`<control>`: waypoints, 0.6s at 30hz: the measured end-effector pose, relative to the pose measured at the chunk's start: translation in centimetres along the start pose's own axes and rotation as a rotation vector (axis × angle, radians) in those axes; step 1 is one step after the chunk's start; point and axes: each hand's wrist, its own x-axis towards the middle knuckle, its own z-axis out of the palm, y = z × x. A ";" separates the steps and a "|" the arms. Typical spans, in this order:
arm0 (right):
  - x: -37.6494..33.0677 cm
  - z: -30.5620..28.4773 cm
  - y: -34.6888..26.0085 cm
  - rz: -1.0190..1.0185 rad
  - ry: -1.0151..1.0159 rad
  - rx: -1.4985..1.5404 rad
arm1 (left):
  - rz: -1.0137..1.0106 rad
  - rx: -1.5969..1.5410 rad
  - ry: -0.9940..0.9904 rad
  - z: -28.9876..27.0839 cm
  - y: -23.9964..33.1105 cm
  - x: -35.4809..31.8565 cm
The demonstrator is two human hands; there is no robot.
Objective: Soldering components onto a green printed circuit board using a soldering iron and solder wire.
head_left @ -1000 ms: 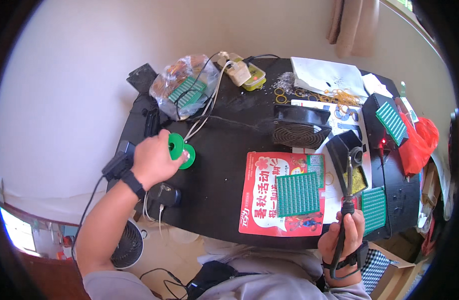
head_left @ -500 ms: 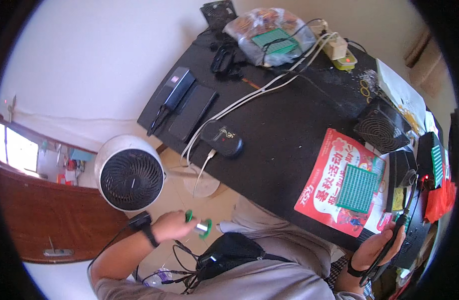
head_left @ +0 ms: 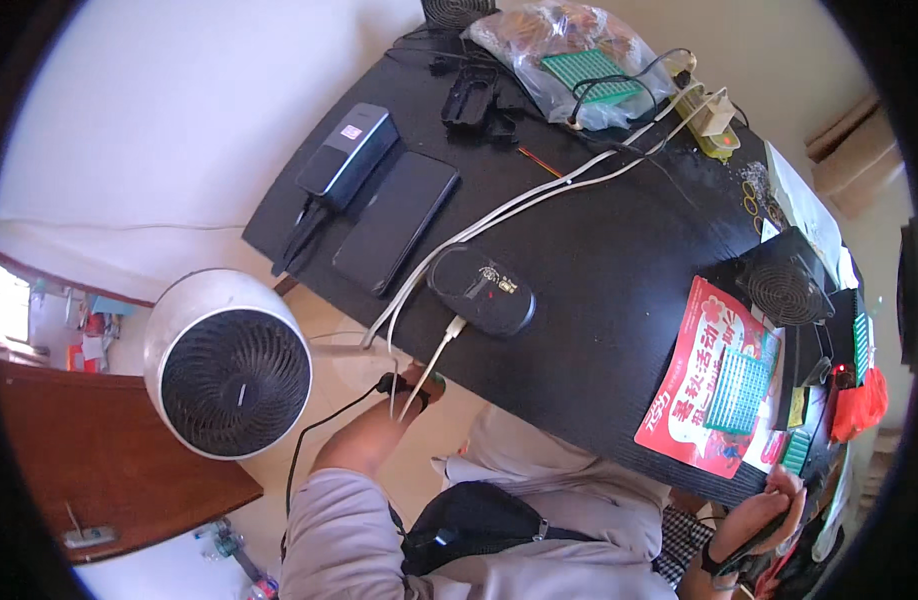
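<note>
Though left grip [head_left: 428, 383] unclear, right grip [head_left: 764, 513] snug round handle [head_left: 773, 530], coppery contents [head_left: 557, 28] in bag [head_left: 516, 57]

Camera, I see, is worn on person's head, left one of pair. Looks steeply down, across shirt front [head_left: 574, 566] to table [head_left: 599, 260], which lies slanting. White fan [head_left: 237, 372] looks near, at left; plastic bag [head_left: 519, 45] farther, at top. Left hand [head_left: 426, 384] falls below centre, right hand [head_left: 769, 518] close to lower right rim.
</note>
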 end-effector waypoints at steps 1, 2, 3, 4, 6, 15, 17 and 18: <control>0.1 -0.4 -0.9 -0.051 -0.081 0.037 | -0.016 -0.024 0.014 -0.1 -0.1 1.1; 0.2 -0.4 -2.0 -0.106 -0.151 0.075 | -0.025 -0.050 0.029 -0.3 0.1 2.2; 0.2 -0.2 -3.2 -0.129 -0.230 0.080 | -0.036 -0.076 0.045 -0.5 0.0 2.9; 0.2 0.2 -4.5 -0.159 -0.343 0.117 | -0.049 -0.099 0.054 -0.7 0.2 3.5; 0.2 2.1 -7.0 -0.080 -0.541 -0.023 | -0.058 -0.138 0.067 -0.8 0.5 4.1; -0.1 11.1 -12.0 -0.306 -0.795 -0.037 | -0.092 -0.303 0.123 1.2 2.8 3.8; 0.0 11.1 -12.2 -0.320 -0.812 -0.018 | -0.102 -0.341 0.132 1.6 3.2 3.6; 0.1 11.2 -12.1 -0.356 -0.824 -0.045 | -0.102 -0.354 0.135 1.8 3.4 3.5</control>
